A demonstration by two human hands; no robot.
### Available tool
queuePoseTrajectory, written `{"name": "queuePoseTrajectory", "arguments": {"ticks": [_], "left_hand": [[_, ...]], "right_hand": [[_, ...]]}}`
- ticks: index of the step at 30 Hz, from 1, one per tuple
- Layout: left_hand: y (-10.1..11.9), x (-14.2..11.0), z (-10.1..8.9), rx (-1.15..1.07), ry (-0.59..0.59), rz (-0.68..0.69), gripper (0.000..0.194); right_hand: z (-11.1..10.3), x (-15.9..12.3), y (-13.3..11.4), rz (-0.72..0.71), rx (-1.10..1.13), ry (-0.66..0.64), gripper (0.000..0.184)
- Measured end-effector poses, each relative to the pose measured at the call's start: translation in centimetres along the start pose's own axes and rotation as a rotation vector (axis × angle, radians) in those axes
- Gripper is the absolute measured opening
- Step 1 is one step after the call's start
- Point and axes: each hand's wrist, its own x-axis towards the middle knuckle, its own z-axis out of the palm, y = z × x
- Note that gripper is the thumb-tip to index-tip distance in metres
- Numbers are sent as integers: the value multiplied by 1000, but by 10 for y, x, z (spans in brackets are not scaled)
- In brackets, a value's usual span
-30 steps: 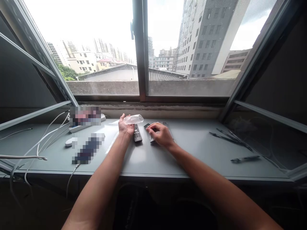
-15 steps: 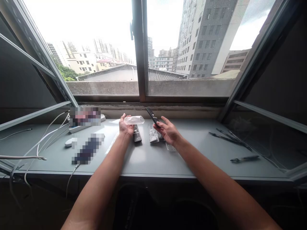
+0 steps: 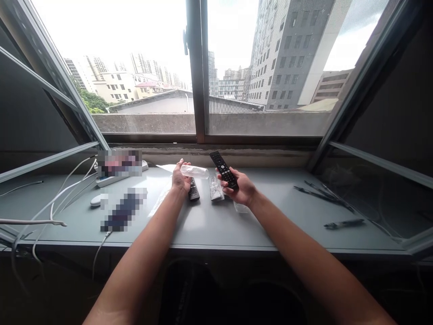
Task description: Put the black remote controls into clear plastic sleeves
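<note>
My right hand [image 3: 241,187] is wrapped round the lower part of a black remote control [image 3: 223,170], whose buttons face me as it tilts up to the left. In my left hand [image 3: 181,178] is a clear plastic sleeve [image 3: 195,171], its far end pointing right. Below that sleeve a second remote control [image 3: 194,190] lies on the desk, partly hidden by my left hand. Between the hands a bagged item [image 3: 215,189] in clear plastic rests on the desk. Another piece of clear plastic [image 3: 241,207] lies under my right wrist.
On the left of the desk [image 3: 209,230] are a power strip [image 3: 122,178], white cables [image 3: 50,205], a white mouse-like object [image 3: 98,201] and a blurred-out dark item [image 3: 123,211]. Several pens [image 3: 344,224] lie on the right. Metal frame bars slope at both sides, with a window behind.
My right hand has turned the remote control so its button face shows, and its fingers have closed round it. My left hand has shifted slightly right with the plastic sleeve.
</note>
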Motion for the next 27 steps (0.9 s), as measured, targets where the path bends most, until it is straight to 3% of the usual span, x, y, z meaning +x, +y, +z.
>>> {"name": "queuePoseTrajectory", "arguments": {"ticks": [2, 5, 8, 14, 18, 25, 27], "left_hand": [[0, 0, -1, 7, -4, 4, 15], [0, 0, -1, 3, -12, 10, 15], [2, 0, -2, -6, -7, 10, 19], [4, 0, -2, -6, -6, 23, 20], [3, 2, -3, -14, 5, 23, 18], [3, 1, -2, -26, 6, 13, 19], [4, 1, -2, -30, 7, 14, 20]], "right_hand": [[1, -1, -2, -36, -21, -7, 33], [5, -3, -1, -110, -53, 33, 22], [7, -3, 1, -66, -36, 86, 13], [5, -1, 4, -2, 25, -14, 32], [5, -3, 3, -15, 11, -75, 34], [3, 1, 9, -109, -153, 97, 8], [2, 3, 13, -199, -260, 90, 16]]}}
